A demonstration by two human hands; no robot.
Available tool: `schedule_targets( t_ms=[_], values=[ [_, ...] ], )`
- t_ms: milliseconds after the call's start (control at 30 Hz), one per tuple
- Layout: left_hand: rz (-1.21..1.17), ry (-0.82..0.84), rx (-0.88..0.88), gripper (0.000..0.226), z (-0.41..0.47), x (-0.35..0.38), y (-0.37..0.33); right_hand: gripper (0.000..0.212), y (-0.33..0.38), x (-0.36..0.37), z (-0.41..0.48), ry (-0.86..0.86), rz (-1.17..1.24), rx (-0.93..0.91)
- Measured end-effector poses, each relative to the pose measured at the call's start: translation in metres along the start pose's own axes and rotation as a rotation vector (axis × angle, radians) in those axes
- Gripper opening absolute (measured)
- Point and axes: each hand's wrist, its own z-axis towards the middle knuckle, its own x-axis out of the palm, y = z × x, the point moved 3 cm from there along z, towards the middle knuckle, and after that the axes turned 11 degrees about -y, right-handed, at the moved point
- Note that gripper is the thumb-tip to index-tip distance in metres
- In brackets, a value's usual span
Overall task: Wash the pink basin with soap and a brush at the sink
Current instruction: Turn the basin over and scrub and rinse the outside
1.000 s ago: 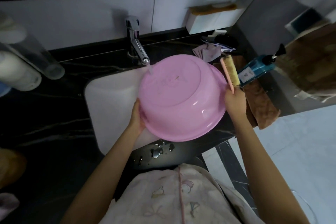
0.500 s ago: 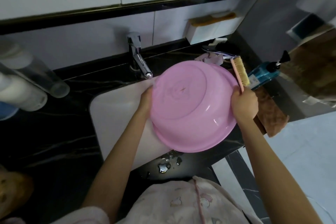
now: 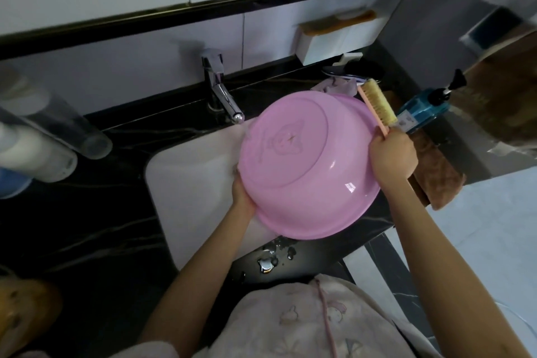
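Both hands are busy: the left hand [image 3: 242, 192] clasps the lower-left rim of the pink basin [image 3: 305, 166], fingertips hidden beneath the lip, while the right hand [image 3: 392, 154] is curled round the handle of the brush [image 3: 377, 106] and braces the basin's right wall, bristles clear of the plastic. Held bottom-up and tilted over the right part of the white sink [image 3: 189, 183], just beside the faucet [image 3: 223, 96], the basin presents its underside, probably so water and scrubbing can reach it. It is smooth, glossy, round plastic with a raised foot ring and a moulded emblem; the brush has a slim pink handle and pale, stiff-looking bristles.
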Motion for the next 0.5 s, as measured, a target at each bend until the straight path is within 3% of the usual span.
schedule_targets(
  t_ms=[200, 367, 500],
  values=[
    [-0.012, -0.156, 0.04, 0.024, 0.007, -0.001, -0.028, 0.029, -0.002, 0.004, 0.001, 0.062, -0.036, 0.028],
    [0.129, -0.125, -0.004, 0.031, 0.009, 0.001, -0.037, 0.027, -0.002, 0.008, -0.013, 0.054, 0.001, 0.028],
    [0.134, -0.167, 0.003, 0.023, 0.004, 0.0, -0.032, 0.026, -0.006, 0.01, -0.007, 0.019, 0.0, 0.034]
  ],
)
